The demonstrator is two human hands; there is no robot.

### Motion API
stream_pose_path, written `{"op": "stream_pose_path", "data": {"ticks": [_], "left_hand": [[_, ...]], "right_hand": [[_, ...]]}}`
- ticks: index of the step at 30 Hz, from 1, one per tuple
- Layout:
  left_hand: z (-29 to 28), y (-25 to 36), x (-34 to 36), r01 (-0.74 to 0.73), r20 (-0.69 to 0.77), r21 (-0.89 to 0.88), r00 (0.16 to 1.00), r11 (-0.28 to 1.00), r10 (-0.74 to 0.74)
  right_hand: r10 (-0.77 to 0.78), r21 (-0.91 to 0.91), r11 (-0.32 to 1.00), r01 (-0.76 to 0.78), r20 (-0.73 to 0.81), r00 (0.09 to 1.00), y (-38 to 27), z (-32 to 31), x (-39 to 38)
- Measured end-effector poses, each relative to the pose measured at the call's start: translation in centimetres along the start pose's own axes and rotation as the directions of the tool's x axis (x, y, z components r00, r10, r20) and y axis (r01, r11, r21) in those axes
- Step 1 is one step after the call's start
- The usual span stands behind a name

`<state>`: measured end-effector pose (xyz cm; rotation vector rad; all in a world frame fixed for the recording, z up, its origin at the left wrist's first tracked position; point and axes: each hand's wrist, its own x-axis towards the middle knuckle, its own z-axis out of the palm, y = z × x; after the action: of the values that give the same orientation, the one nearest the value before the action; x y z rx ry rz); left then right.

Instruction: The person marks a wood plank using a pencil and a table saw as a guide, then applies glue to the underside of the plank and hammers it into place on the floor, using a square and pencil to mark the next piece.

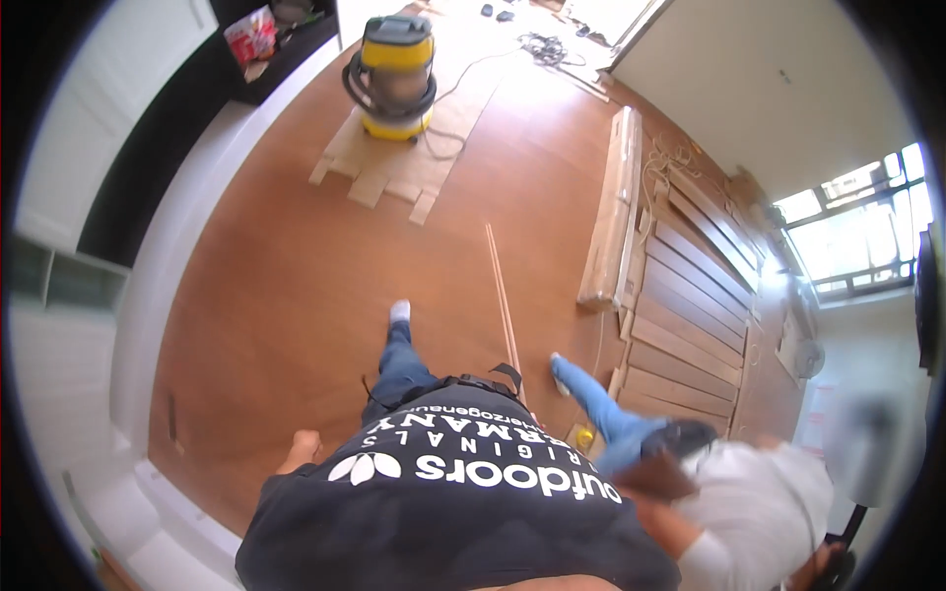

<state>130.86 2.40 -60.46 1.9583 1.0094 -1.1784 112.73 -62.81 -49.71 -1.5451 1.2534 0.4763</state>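
Observation:
My left hand (304,449) hangs beside my left hip, partly covered by my dark shirt; its fingers are too indistinct to read, and no object shows in it. At my right side, my shirt hides nearly all of my right hand, with only a sliver of skin at its edge. Two thin, pale reddish strips (500,295) run from close to that side out over the brown floor (296,246). Whether my right hand holds them is hidden.
A co-worker in a white top (759,507) bends close on my right, beside a brown board (655,480). Ahead stands a yellow-black vacuum cleaner (399,79) on cardboard (453,108). A long carton (611,207) and laid-out planks (695,286) lie right; white cabinets (99,89) line the left.

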Motion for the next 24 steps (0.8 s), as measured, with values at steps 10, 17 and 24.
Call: {"op": "stream_pose_path", "data": {"ticks": [10,17,24], "left_hand": [[-10.2,91.8,-35.8,-0.825,-0.375,-0.102,-0.486,-0.556,0.789],[-10.6,111.2,-56.5,0.148,-0.319,0.111,-0.931,-0.983,-0.176],[-10.6,136.3,-57.0,0.173,-0.360,0.129,-0.909,-0.976,-0.209]], "right_hand": [[0.184,0.226,0.965,-0.132,-0.228,0.956,-30.3,-5.1,11.6],[0.242,0.522,0.829,-0.201,-0.011,0.970,-46.9,-10.7,31.1],[0.295,0.331,0.918,-0.217,-0.206,0.933,-65.9,-22.2,47.8]]}}
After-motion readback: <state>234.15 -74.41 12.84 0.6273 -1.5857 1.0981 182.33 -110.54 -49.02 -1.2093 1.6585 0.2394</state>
